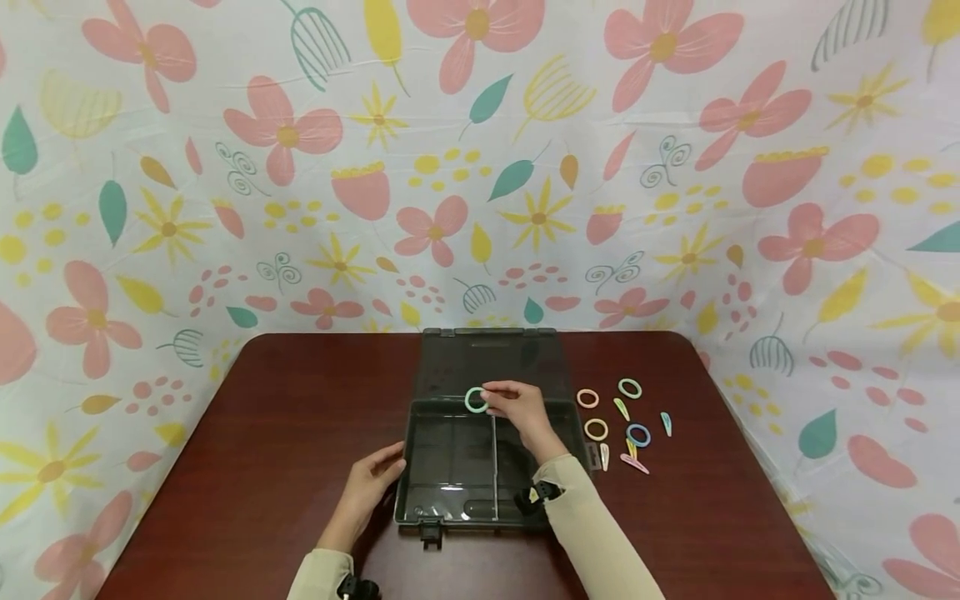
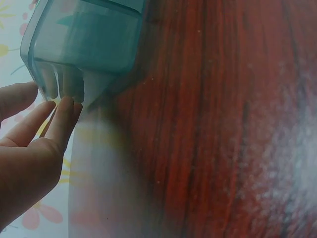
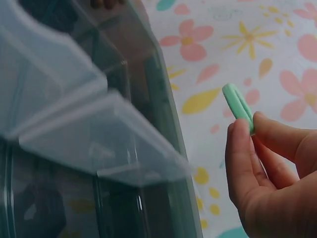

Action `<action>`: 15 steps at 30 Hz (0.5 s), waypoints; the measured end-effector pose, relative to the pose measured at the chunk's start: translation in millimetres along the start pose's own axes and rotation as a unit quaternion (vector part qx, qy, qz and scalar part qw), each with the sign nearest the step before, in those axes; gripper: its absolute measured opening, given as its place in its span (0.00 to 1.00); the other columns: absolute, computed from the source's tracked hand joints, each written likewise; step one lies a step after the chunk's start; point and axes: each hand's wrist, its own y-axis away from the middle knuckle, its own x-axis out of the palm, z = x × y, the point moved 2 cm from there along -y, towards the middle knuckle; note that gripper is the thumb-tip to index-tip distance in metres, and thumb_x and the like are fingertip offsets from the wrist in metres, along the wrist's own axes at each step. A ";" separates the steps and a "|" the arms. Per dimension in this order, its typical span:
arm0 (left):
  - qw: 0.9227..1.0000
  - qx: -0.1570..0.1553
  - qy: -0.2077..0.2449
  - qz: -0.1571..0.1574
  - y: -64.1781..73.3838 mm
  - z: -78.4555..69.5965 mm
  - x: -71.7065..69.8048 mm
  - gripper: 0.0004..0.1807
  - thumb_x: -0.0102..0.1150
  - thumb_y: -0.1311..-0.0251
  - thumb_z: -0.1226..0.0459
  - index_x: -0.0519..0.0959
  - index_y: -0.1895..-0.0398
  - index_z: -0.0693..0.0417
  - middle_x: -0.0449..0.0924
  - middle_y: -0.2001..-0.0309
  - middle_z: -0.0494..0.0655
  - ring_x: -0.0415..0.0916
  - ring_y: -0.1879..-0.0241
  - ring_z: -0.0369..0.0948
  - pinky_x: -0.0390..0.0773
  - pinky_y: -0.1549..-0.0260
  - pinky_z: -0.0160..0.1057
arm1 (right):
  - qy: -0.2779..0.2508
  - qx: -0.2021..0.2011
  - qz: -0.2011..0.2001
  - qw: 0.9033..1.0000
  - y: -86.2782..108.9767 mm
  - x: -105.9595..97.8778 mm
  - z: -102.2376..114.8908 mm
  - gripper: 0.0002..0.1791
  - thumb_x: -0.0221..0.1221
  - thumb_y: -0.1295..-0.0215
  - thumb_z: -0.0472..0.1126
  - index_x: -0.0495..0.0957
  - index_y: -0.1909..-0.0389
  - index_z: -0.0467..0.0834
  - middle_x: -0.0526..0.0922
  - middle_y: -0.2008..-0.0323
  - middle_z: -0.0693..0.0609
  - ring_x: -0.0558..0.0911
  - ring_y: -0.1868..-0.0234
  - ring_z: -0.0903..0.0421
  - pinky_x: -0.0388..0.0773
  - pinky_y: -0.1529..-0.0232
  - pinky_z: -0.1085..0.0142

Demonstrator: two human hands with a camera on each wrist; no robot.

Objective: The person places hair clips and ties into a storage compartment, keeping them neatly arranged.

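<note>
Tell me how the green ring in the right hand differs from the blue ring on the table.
The green ring is pale green; the blue ring is blue. The right hand pinches the green ring off the table, while the blue ring lies on it. Both are round hoops.

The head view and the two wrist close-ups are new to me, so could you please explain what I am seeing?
There is no machine here, only a person's two bare hands. The wide picture comes from a camera on the head, looking forward and down; each close-up comes from a wrist camera on that arm. On the dark red table lies an open, see-through box with a thin divider. The left hand touches the box's left side. The right hand pinches a green ring in the air. Right of the box lie more rings and small clips.
</note>
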 end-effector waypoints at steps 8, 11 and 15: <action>1.000 -0.007 0.016 -0.003 0.5 2.4 -1.4 0.22 0.60 0.37 0.68 0.74 0.40 0.66 0.77 0.45 0.63 0.77 0.52 0.36 0.75 0.56 0.28 | -0.006 0.013 0.021 1.000 -4.2 29.4 -4.8 0.14 0.64 0.41 0.30 0.81 0.54 0.31 0.83 0.60 0.42 0.84 0.63 0.54 0.80 0.55 0.56; 1.000 -0.005 0.012 -0.004 0.0 2.7 -1.0 0.22 0.60 0.37 0.67 0.75 0.41 0.66 0.77 0.45 0.63 0.77 0.52 0.36 0.75 0.55 0.28 | -0.019 0.023 0.025 0.999 -6.4 37.2 -7.3 0.13 0.64 0.41 0.29 0.81 0.54 0.30 0.83 0.60 0.41 0.85 0.62 0.52 0.80 0.54 0.57; 1.000 -0.001 0.009 -0.006 -0.6 2.5 0.0 0.22 0.60 0.37 0.67 0.74 0.41 0.67 0.76 0.44 0.63 0.76 0.51 0.37 0.74 0.55 0.28 | -0.035 0.038 0.029 0.998 -9.3 46.6 -11.1 0.15 0.63 0.41 0.27 0.79 0.52 0.28 0.83 0.61 0.40 0.85 0.62 0.51 0.80 0.55 0.57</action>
